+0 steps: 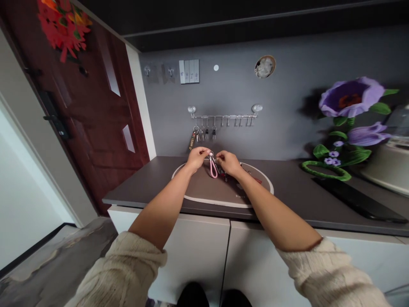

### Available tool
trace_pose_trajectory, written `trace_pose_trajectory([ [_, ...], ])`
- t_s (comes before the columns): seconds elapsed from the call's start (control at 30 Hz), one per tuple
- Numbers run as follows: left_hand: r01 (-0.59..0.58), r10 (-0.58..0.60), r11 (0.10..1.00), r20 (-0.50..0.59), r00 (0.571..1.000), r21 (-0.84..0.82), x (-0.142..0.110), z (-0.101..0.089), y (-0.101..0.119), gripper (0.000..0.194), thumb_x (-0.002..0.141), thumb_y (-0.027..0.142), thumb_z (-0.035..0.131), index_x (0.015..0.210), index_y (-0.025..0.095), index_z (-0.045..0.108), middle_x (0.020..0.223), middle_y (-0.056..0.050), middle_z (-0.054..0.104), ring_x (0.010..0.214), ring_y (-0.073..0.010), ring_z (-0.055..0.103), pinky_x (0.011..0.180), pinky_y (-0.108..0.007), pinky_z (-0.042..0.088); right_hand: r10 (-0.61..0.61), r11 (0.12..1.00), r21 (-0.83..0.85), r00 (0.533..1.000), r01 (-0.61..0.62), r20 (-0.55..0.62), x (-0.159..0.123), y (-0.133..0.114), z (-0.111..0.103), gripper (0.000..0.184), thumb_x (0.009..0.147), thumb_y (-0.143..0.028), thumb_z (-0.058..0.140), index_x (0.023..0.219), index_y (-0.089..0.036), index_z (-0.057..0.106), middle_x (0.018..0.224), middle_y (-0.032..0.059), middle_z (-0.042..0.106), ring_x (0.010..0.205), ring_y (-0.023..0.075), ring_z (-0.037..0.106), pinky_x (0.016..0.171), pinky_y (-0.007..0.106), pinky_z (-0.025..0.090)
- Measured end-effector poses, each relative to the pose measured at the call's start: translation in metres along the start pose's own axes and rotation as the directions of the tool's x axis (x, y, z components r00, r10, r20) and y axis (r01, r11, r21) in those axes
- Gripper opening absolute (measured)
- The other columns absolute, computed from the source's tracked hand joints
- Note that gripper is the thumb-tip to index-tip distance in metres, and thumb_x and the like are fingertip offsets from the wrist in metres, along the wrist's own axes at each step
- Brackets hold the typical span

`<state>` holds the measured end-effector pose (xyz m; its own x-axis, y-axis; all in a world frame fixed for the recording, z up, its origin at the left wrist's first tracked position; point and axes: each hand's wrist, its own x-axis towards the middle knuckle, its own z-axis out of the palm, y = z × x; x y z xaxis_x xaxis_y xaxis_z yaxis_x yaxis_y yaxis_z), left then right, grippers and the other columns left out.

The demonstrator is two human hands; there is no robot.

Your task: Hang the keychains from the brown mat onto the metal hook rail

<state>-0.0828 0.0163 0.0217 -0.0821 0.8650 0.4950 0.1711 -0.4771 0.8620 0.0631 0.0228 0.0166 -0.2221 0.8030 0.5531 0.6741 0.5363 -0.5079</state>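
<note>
Over an oval mat (207, 197) on the counter, my left hand (198, 158) pinches the ring of a keychain (213, 167), whose pink strap loop hangs down. My right hand (228, 162) is just right of it, thumb and fingers closed together; what they grip, if anything, is too small to make out. Some dark and red items lie on the mat beneath and behind my right hand, partly hidden by it. Beyond my hands, several keys (202, 134) hang from the left hooks of a clear wall rail (226, 116).
A purple flower decoration (351, 102) and a long black object (361, 200) are on the right of the counter (287, 187). At the far right sits a pale rounded object (388, 164). A dark shelf (243, 19) overhangs the wall. On the left is a red-brown door (105, 128).
</note>
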Motion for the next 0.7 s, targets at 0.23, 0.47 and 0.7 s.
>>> trace_pose_trajectory([
  [0.23, 0.033, -0.039, 0.991, -0.040, 0.998, -0.129, 0.002, 0.001, 0.001, 0.017, 0.067, 0.025, 0.058, 0.077, 0.012, 0.063, 0.078, -0.005, 0.064, 0.070, -0.0110, 0.054, 0.070, -0.025, 0.040, -0.012, 0.978, 0.206, 0.994, 0.034, -0.109, 0.001, -0.004, -0.001, 0.017, 0.073, -0.025, 0.048, 0.083, -0.016, 0.059, 0.075, 0.0023, 0.061, 0.069, 0.0110, 0.054, 0.071, 0.025, 0.040],
  [0.47, 0.081, -0.070, 0.952, 0.047, 0.996, -0.294, 0.005, 0.000, -0.002, 0.027, 0.064, 0.034, 0.061, 0.081, 0.012, 0.062, 0.073, -0.004, 0.063, 0.060, -0.0093, 0.052, 0.060, -0.024, 0.040, 0.001, 0.917, 0.397, 0.995, 0.040, -0.101, 0.005, -0.002, 0.002, 0.023, 0.074, -0.034, 0.047, 0.082, -0.016, 0.058, 0.075, 0.0020, 0.060, 0.066, 0.0102, 0.053, 0.066, 0.024, 0.041],
  [0.7, 0.087, -0.069, 0.920, 0.061, 0.996, -0.382, 0.005, 0.003, 0.002, 0.027, 0.062, 0.033, 0.064, 0.078, 0.011, 0.061, 0.071, -0.003, 0.061, 0.057, -0.0064, 0.050, 0.058, -0.021, 0.040, 0.038, 0.801, 0.599, 0.998, 0.001, -0.053, 0.003, -0.011, -0.001, 0.026, 0.067, -0.038, 0.056, 0.078, -0.015, 0.058, 0.070, 0.0010, 0.058, 0.063, 0.0092, 0.050, 0.062, 0.023, 0.041],
])
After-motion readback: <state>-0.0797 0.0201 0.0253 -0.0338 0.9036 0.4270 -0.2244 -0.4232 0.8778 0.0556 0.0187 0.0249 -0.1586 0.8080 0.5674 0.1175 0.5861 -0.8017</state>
